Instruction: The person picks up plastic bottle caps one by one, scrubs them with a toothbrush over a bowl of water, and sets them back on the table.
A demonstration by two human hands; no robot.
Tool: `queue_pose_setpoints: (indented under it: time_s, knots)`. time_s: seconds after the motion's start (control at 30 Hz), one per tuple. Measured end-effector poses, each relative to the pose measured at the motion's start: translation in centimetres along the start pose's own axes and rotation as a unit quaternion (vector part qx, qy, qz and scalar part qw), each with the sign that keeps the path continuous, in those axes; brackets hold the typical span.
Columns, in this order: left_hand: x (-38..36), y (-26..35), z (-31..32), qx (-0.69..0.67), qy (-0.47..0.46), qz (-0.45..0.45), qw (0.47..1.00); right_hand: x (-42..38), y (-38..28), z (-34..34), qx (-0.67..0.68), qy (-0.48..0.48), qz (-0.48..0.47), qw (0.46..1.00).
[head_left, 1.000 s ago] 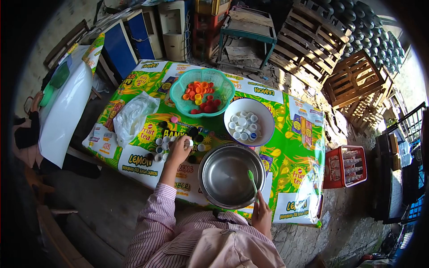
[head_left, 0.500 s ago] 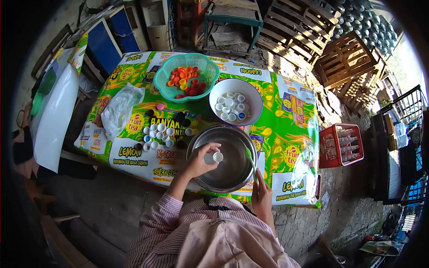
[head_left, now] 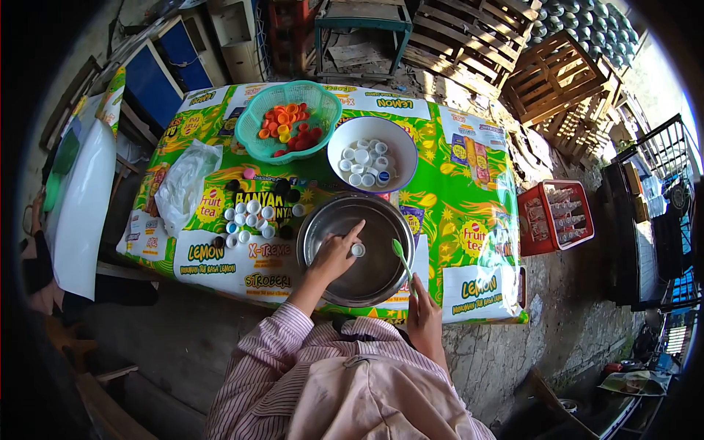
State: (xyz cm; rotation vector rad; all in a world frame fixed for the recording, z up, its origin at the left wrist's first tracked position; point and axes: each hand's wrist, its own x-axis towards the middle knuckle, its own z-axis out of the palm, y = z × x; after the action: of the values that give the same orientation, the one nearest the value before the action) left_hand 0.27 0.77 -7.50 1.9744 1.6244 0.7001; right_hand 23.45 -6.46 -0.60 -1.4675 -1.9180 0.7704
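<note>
My left hand (head_left: 335,257) is over the steel basin (head_left: 378,286), index finger stretched out. A white bottle cap (head_left: 358,250) sits at its thumb and other fingers, which appear to pinch it. At the basin's right rim, my right hand (head_left: 424,312) grips a green toothbrush (head_left: 405,265) by its handle, bristle end up and apart from the cap. White caps (head_left: 251,220) and black caps (head_left: 286,192) lie loose on the table left of the basin. Behind it, a white bowl (head_left: 409,158) holds several more white caps (head_left: 367,163).
A green plastic basket (head_left: 248,132) with orange, red and yellow caps stands at the back. A crumpled plastic bag (head_left: 187,183) lies on the left of the table (head_left: 469,198). To the right is a red crate (head_left: 534,220). Another person's hand (head_left: 37,213) shows at far left.
My left index finger has straightened, and the cap sits slightly lower toward the basin. The toothbrush stays in my right hand. The whole view has shifted slightly.
</note>
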Motion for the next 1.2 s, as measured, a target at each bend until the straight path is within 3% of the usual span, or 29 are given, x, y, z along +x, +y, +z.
queue_pose_setpoints:
  time_s: [0.67, 0.77, 0.93, 1.2]
  knots:
    - [-0.1, -0.3, 0.3, 0.001, -0.013, -0.002, 1.0, -0.7, 0.1, 0.4, -0.002, 0.018, -0.009, 1.0]
    - [-0.1, 0.1, -0.1, -0.023, -0.026, -0.006, 0.999, -0.8, -0.1, 0.2, -0.005, 0.017, -0.006, 1.0]
    - [-0.5, 1.2, -1.1, -0.195, 0.016, 0.0, 0.981, -1.0, -0.3, 0.0, -0.01, 0.007, 0.005, 1.0]
    - [-2.0, 2.9, -2.3, -0.239, 0.09, 0.013, 0.967, -0.1, -1.1, 0.6, -0.027, -0.04, -0.047, 0.998]
